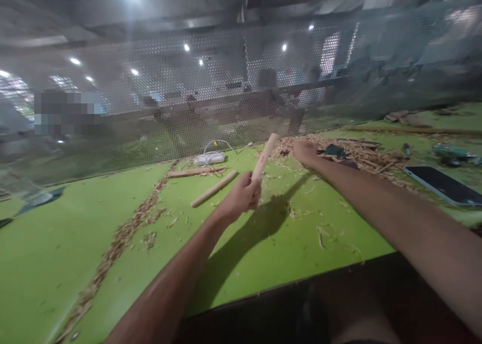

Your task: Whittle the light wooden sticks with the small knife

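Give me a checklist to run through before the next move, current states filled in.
1. Left hand gripping the red-marked stick: ok.
2. Right hand holding something: cannot tell; it is blurred beside the shavings pile.
3. Second stick lying loose, apart from the left hand: ok.
4. Green tabletop free of scraps: not ok; shavings are scattered.
5. Phone apart from both hands: ok.

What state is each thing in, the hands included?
Left hand: closed around wooden stick.
Wooden stick: tilted.
Right hand: at shavings, grip unclear.
Shavings: piled, scattered.
Nearer loose stick: lying flat.
Farther loose stick: lying flat.
Phone: lying flat, screen dark.
White cable: looped.
Green table: littered.
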The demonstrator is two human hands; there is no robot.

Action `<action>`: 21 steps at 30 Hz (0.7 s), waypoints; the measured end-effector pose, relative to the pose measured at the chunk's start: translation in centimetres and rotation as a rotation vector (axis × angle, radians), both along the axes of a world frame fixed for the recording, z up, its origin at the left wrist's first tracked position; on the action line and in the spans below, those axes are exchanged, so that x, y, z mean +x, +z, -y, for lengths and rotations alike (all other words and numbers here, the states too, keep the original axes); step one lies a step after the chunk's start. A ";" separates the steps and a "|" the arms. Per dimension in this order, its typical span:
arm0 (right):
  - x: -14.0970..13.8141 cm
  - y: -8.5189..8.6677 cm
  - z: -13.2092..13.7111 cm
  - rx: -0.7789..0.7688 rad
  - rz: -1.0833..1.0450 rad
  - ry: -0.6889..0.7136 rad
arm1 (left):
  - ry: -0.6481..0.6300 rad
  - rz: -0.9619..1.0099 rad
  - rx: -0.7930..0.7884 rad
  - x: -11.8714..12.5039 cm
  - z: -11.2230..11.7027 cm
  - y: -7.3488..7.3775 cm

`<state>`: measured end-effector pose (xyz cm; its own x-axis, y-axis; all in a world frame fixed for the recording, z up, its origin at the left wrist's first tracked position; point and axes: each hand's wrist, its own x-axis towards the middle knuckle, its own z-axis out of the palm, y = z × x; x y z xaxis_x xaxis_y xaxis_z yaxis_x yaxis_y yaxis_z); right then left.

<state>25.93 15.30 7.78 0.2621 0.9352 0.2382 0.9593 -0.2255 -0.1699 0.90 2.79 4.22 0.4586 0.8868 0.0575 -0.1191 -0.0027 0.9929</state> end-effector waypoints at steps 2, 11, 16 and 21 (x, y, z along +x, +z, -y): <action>0.4 0.3 -0.2 -0.016 -0.005 -0.017 | 0.029 0.029 -0.053 -0.4 -0.5 -0.1; -7.7 0.9 4.4 0.049 0.014 0.290 | -0.183 0.312 -0.310 -1.4 -1.3 -0.1; -9.0 1.2 7.5 0.094 0.187 0.409 | -0.185 0.344 -0.365 -1.4 -0.8 0.7; -9.2 1.1 8.5 0.021 0.270 0.448 | -0.170 0.348 -0.372 -1.4 -0.6 0.9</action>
